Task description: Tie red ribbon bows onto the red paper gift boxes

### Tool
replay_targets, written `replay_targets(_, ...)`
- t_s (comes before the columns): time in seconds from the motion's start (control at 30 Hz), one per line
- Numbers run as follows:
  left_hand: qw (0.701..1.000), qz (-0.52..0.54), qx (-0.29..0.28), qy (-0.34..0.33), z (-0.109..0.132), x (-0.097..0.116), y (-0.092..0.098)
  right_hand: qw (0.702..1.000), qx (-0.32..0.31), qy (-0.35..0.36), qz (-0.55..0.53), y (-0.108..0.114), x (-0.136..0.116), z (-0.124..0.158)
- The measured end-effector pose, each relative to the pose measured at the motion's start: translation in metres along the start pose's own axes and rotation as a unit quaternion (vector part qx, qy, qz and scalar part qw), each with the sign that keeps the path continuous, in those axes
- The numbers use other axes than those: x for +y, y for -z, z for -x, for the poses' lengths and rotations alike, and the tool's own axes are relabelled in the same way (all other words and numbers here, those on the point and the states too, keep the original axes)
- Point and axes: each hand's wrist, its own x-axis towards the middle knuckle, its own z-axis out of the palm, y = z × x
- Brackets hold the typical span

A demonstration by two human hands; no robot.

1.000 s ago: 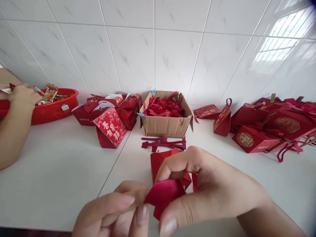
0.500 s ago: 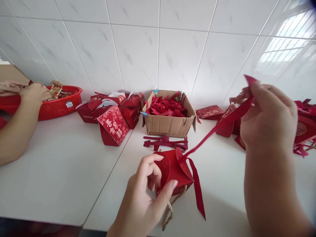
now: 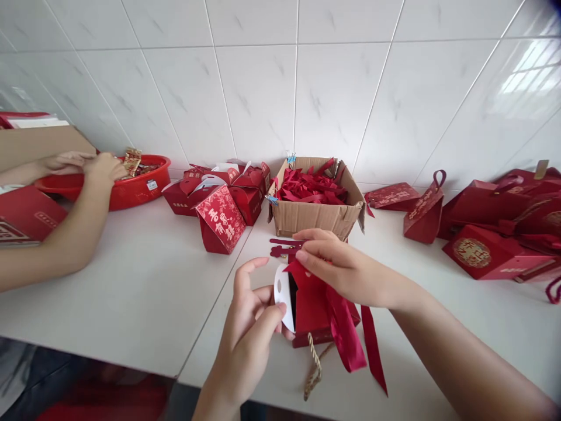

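Observation:
A small red gift box (image 3: 313, 313) with a twisted cord handle (image 3: 313, 368) stands on the counter before me. My left hand (image 3: 256, 321) pinches the box's left flap, folded outward so its white inner side and a round hole show. Over the box top, my right hand (image 3: 333, 263) has its fingers closed on a red ribbon (image 3: 346, 336), whose pointed end sticks out by the fingertips. The ribbon drapes over the box's right part and hangs down its front. Flower-ended dark red straps (image 3: 280, 250) lie partly hidden behind my right hand.
Behind the gift box stands a cardboard box (image 3: 313, 219) of red ribbons. Assembled red boxes (image 3: 221, 219) sit to its left, more red boxes (image 3: 486, 254) at right. At far left, another person's hands (image 3: 103, 169) are over a red basin (image 3: 160, 175) of wrapped items.
My right hand has come down from the upper right to the box top, bringing the ribbon, which was stretched taut. The left flap has opened outward in my left hand. The view has shifted.

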Motion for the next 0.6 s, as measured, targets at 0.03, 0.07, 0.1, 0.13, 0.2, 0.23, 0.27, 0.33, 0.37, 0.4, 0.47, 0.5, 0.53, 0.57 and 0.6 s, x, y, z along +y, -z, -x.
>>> replay_targets(0.03,1.000,0.002,0.002,0.003,0.000,0.000,0.001,1.000,-0.014,0.004,0.019,-0.004,0.000,0.000)
replay_targets(0.07,1.000,0.003,0.002,0.006,0.000,0.000,0.001,0.999,-0.022,0.006,0.036,-0.007,0.000,0.000)
replay_targets(0.1,1.000,0.003,0.001,0.008,0.000,-0.001,0.002,0.998,-0.024,0.006,0.052,-0.008,-0.001,0.001)
replay_targets(0.13,1.000,0.003,-0.001,0.010,-0.001,-0.001,0.002,0.997,-0.026,0.006,0.067,-0.009,-0.001,0.001)
replay_targets(0.2,1.000,0.003,-0.003,0.010,0.000,-0.002,0.003,0.996,-0.027,0.009,0.086,-0.011,-0.001,0.002)
replay_targets(0.23,1.000,0.003,-0.004,0.010,0.000,-0.002,0.004,0.996,-0.027,0.011,0.089,-0.012,-0.002,0.002)
replay_targets(0.27,1.000,0.002,-0.006,0.008,0.000,-0.002,0.004,0.995,-0.027,0.014,0.091,-0.014,-0.003,0.002)
replay_targets(0.33,1.000,0.000,-0.011,0.006,0.001,-0.002,0.003,0.995,-0.025,0.015,0.099,-0.018,-0.004,0.002)
replay_targets(0.37,1.000,-0.002,-0.016,0.004,0.002,-0.002,0.003,0.994,-0.025,0.014,0.105,-0.020,-0.004,0.002)
replay_targets(0.4,1.000,-0.004,-0.022,0.000,0.002,-0.002,0.003,0.993,-0.025,0.013,0.112,-0.022,-0.005,0.002)
replay_targets(0.47,0.999,-0.009,-0.031,-0.009,0.000,-0.004,0.006,0.992,-0.026,0.015,0.123,-0.024,-0.005,0.001)
replay_targets(0.5,0.999,-0.013,-0.032,-0.011,-0.002,-0.006,0.008,0.992,-0.027,0.015,0.126,-0.025,-0.006,0.001)
replay_targets(0.53,0.999,-0.020,-0.034,-0.013,-0.004,-0.008,0.011,0.991,-0.027,0.016,0.127,-0.025,-0.006,0.001)
replay_targets(0.57,0.999,-0.030,-0.037,-0.013,-0.007,-0.010,0.014,0.991,-0.026,0.017,0.128,-0.025,-0.006,0.001)
replay_targets(0.6,0.998,-0.045,-0.045,-0.013,-0.010,-0.013,0.016,0.991,-0.026,0.018,0.128,-0.025,-0.005,0.001)
